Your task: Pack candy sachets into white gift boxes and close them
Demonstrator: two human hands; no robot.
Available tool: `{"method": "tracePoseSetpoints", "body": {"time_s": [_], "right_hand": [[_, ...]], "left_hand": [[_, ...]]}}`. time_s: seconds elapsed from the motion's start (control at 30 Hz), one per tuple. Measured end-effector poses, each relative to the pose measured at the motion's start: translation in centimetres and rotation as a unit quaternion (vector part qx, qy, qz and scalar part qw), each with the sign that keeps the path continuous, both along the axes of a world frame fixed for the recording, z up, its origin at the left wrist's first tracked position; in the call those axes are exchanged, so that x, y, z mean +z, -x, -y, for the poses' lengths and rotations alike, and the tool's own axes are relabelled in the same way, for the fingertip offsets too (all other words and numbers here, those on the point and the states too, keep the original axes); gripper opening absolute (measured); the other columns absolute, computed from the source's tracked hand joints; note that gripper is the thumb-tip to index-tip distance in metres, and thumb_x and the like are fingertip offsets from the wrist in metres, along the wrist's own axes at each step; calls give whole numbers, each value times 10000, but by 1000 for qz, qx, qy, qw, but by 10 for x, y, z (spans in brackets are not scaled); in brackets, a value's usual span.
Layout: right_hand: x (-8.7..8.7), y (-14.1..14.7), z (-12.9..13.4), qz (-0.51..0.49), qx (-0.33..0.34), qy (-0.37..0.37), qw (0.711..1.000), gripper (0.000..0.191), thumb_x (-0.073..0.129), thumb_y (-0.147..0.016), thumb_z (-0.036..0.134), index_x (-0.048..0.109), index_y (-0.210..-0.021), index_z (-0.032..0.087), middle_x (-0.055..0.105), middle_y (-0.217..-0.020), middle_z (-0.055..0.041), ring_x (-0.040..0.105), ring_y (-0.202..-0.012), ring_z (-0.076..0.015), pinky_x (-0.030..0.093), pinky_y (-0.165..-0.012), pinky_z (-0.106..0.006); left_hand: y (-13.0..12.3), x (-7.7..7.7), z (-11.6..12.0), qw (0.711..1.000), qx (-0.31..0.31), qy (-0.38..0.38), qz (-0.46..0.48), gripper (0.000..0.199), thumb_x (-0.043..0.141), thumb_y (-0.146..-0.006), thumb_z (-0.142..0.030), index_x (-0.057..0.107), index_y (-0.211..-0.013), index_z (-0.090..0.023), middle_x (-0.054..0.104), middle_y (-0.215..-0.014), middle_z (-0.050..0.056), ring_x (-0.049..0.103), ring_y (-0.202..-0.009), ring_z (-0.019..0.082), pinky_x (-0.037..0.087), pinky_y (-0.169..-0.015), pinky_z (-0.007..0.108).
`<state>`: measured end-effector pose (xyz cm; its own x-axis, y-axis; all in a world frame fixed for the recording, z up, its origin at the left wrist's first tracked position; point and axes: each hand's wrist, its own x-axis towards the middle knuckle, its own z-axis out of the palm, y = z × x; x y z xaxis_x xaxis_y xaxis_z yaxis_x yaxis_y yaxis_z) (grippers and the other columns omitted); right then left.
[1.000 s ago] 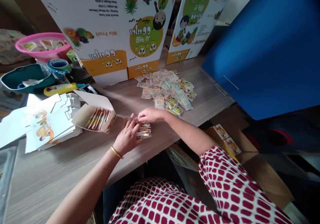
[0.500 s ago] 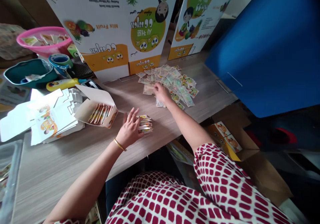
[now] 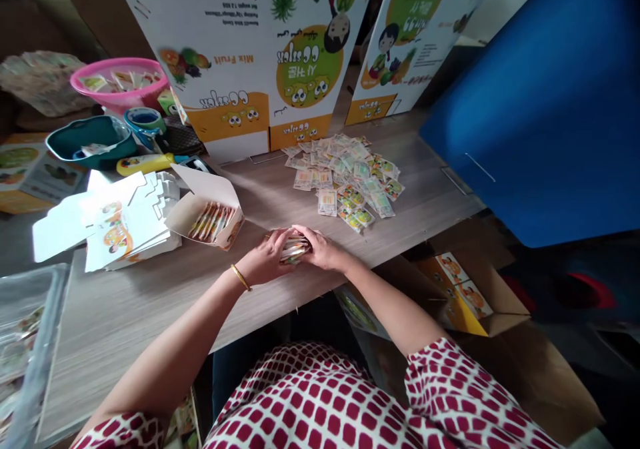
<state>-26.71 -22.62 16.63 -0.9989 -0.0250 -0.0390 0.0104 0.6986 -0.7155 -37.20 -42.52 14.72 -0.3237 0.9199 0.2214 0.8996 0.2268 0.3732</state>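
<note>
Both of my hands close around a small stack of sachets (image 3: 295,249) near the table's front edge. My left hand (image 3: 263,259) presses on its left side, and my right hand (image 3: 323,250) grips its right side. Beyond them lies a loose pile of sachets (image 3: 350,169). To the left, an open carton (image 3: 205,219) holds a row of sachets standing on edge. Flat white cartons (image 3: 120,225) are stacked further left.
Large printed boxes (image 3: 225,49) stand at the back. A pink basket (image 3: 120,85), teal basket (image 3: 90,142) and tape rolls (image 3: 145,122) are at the back left. A blue panel (image 3: 540,102) rises at the right; an open brown box (image 3: 505,289) is below the table edge.
My right hand has come back from the loose pile to the small stack. My left hand has closed on the stack's left side. The view has shifted slightly.
</note>
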Motion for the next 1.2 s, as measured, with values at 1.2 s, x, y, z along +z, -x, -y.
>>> {"method": "tracePoseSetpoints", "body": {"time_s": [1.2], "right_hand": [[42, 164, 68, -66, 109, 274, 953, 461, 547, -1008, 499, 651, -1343, 200, 715, -1303, -70, 659, -1195, -213, 498, -1082, -366]], "left_hand": [[66, 68, 72, 895, 432, 110, -27, 649, 537, -952, -602, 503, -1483, -228, 558, -1434, 213, 514, -1329, 420, 418, -1083, 625]]}}
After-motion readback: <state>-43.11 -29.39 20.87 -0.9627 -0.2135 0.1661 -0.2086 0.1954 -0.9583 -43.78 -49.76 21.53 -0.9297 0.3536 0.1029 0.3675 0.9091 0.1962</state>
